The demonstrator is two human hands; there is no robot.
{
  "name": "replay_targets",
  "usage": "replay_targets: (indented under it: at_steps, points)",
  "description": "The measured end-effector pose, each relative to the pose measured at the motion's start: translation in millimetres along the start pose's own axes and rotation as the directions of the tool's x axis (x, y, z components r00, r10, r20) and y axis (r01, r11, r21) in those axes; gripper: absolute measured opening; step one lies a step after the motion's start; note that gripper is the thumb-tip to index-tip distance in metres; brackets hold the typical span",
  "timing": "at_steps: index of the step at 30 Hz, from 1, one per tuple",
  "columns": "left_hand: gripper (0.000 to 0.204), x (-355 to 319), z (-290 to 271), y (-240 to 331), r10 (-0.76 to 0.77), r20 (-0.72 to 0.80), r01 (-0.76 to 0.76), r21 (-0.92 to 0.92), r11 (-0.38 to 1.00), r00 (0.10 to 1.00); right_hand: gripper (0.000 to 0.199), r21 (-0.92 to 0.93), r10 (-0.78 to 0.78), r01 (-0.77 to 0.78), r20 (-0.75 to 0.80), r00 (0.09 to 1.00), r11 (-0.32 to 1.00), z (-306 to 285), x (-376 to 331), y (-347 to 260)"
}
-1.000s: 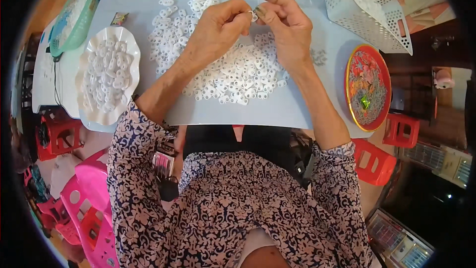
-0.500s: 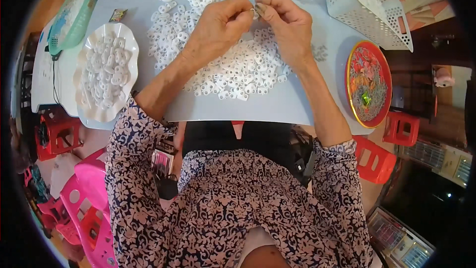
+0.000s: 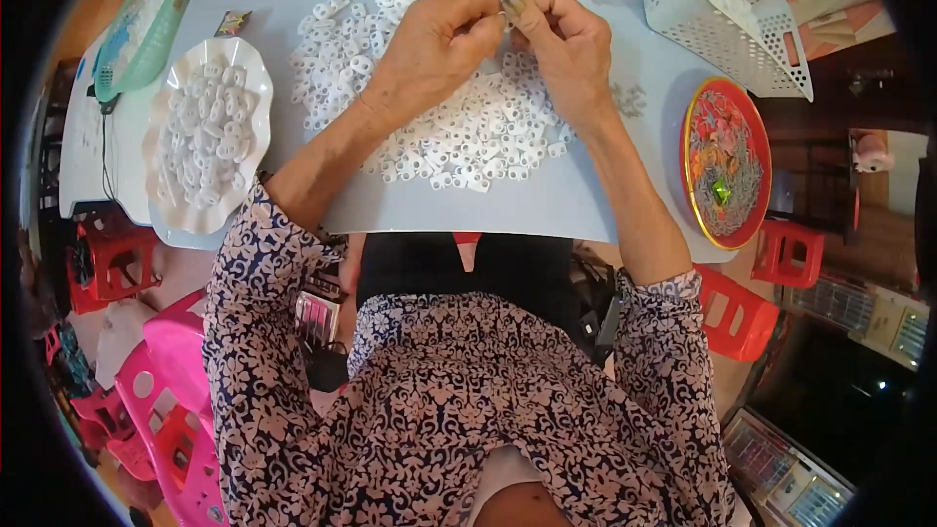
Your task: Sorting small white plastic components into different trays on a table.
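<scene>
Pinching one small white plastic piece [image 3: 507, 21] — left hand [image 3: 429, 49], right hand [image 3: 568, 49], fingertips meeting.

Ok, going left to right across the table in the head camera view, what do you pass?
Green mesh basket → white scalloped dish of white pieces → left hand → right hand → white perforated basket, with a round red tray below it.

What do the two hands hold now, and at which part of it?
Both hands, left and right, pinch one small white piece between their fingertips, above the pile. Which part cannot be told.
</scene>
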State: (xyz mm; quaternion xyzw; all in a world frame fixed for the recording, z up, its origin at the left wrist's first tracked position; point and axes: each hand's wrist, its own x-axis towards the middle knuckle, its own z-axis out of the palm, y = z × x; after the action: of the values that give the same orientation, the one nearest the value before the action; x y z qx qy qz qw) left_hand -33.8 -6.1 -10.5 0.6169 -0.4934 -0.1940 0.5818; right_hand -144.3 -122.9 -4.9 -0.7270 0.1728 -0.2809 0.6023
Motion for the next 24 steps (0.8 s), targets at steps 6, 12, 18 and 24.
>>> replay_targets:
  at_steps: [6,12,18,24]
  points:
    - [0.016,1.1,0.0,-1.7,-0.054,-0.015,0.053,-0.04,0.998,0.998,0.021,0.1,0.054,-0.058,0.034,0.998,0.993,-4.6,-0.3,-10.9]
    - [0.014,1.3,-4.3,2.3,-0.137,0.041,0.138,-0.014,0.99,0.99,0.019,0.018,0.013,-0.013,0.039,0.999,1.0,-4.6,0.6,-3.7]
    - [0.016,3.2,1.5,-5.9,-0.052,-0.025,0.048,-0.134,0.99,0.998,0.02,0.025,-0.005,0.004,0.012,1.0,1.0,-3.4,1.1,3.0]
    - [0.016,5.7,-4.3,-10.5,-0.088,0.015,0.089,-0.081,0.993,0.996,0.021,0.024,0.059,-0.059,0.009,0.998,0.998,-1.4,0.2,-5.3]
